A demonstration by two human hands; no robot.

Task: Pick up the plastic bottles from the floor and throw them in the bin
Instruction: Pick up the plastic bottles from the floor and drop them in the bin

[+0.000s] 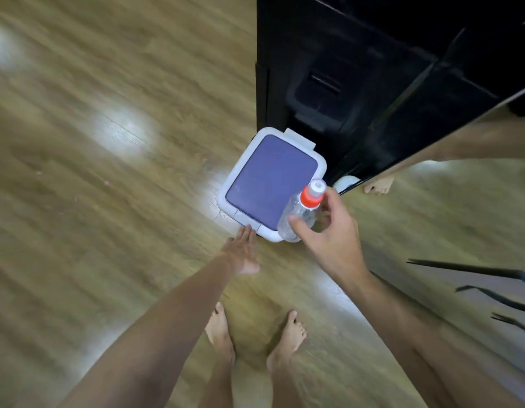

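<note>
Status: delivery step in hand, bin not yet opened. My right hand (329,231), right of centre in the frame, grips a clear plastic bottle (299,214) with a red collar and white cap; thumb and fingers are closed around its lower body, and it tilts with the cap toward the upper right. The bottle is held over the near right corner of the bin (226,188), a white-rimmed box with a flat purple lid (270,184) lying shut, standing on the wooden floor (93,172) at frame centre against a dark cabinet (373,69). My left hand (242,251) is flat, holding nothing, fingertips at the lid's near edge where a push tab appears to sit; actual contact cannot be confirmed. The frame is motion-blurred. Next move, in my judgement: press or lift that edge to raise the lid, then release the bottle into the opening. Risk: letting go early would leave it on the shut lid
</note>
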